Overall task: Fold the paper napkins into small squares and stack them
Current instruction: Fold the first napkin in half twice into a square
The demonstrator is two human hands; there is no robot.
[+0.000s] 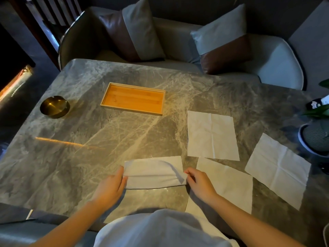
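Spreading across most of the view, a grey marbled counter (89,148) carries everything. Three open napkins lie flat on its right half: one far (211,135), one at the right edge (277,170), and one near (226,184), partly under the right forearm. A shallow wooden tray (133,98) sits far and left of centre, well apart from the paper. No folded squares show anywhere.

The working napkin (154,172) lies near and centred, doubled over into a long strip. Its top layer is puffed up and rumpled rather than lying flat. The left hand (110,188) pinches the strip's left end between thumb and fingers. The right hand (200,184) pinches the right end the same way. A small brass ashtray (54,106) stands at the far left.

This looks like the first fold of the first napkin, so the task is barely begun. The next move likely calls for lining the loose edges up with each other, then flattening the top layer so the crease sets. After that, a crosswise fold should bring one end over the other to make a square. Thin paper shifts easily, so one hand probably needs to pin it while the other smooths.
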